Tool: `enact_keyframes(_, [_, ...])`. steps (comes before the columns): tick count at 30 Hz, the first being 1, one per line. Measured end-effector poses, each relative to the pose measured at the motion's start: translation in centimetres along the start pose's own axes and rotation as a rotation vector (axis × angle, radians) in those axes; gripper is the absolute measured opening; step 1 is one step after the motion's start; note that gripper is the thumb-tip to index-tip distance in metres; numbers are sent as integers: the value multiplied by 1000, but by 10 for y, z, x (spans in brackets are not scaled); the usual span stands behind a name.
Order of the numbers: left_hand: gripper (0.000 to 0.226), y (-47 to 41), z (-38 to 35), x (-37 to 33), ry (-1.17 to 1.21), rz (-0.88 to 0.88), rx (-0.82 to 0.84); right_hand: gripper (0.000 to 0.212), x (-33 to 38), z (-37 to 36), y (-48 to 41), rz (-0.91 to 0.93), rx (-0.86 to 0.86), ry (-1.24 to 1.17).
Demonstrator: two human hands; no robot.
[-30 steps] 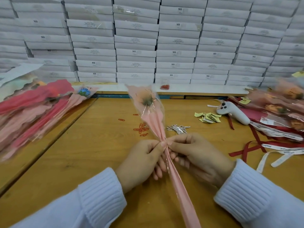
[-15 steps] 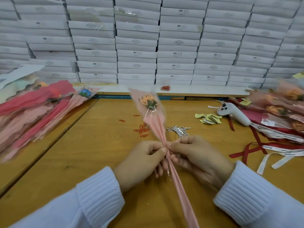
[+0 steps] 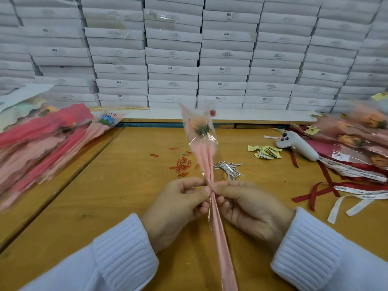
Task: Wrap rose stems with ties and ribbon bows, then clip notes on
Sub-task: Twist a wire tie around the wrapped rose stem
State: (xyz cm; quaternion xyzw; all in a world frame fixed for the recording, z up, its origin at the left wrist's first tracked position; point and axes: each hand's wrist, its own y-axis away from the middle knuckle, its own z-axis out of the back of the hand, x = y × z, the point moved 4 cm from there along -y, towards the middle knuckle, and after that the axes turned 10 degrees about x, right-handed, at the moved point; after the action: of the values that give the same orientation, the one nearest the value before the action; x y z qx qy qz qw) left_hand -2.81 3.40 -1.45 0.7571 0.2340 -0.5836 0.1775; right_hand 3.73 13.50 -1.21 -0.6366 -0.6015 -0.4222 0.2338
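Note:
A single wrapped rose [image 3: 200, 131] in a pink and clear sleeve stands tilted over the wooden table [image 3: 117, 196], its orange bloom at the top. Both hands meet at the gathered neck of the sleeve. My left hand [image 3: 176, 208] pinches it from the left with thumb and forefinger. My right hand [image 3: 249, 206] pinches it from the right, fingers curled. The tie itself is hidden between the fingertips. A heap of silver twist ties [image 3: 228, 168] lies just behind the hands, with red paper clips [image 3: 182, 164] to its left and yellow notes [image 3: 265, 152] to its right.
A pile of pink and red sleeves [image 3: 42, 143] fills the left side. Finished roses [image 3: 357, 135], red and white ribbons [image 3: 346, 185] and a white controller [image 3: 298, 145] lie at the right. Stacked white boxes [image 3: 199, 55] form a wall behind the table.
The rose has swung more upright and its sleeve has turned between the fingertips. Both hands have stayed at the gathered neck, working round it.

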Motion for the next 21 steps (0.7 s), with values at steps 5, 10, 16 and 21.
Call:
enact_keyframes(5, [28, -1, -1, -1, 15, -41, 55, 7, 2, -1, -1, -53, 38, -12])
enact_keyframes(10, [22, 1, 1, -6, 17, -70, 126, 8, 6, -5, 5, -128, 120, 97])
enact_keyframes(16, [29, -1, -1, -1, 59, -39, 86, 12, 5, -1, 4, 10, 23, 240])
enact_keyframes(21, [26, -1, -1, 4, 150, -6, 60, 20, 4, -2, 5, 13, 25, 305])
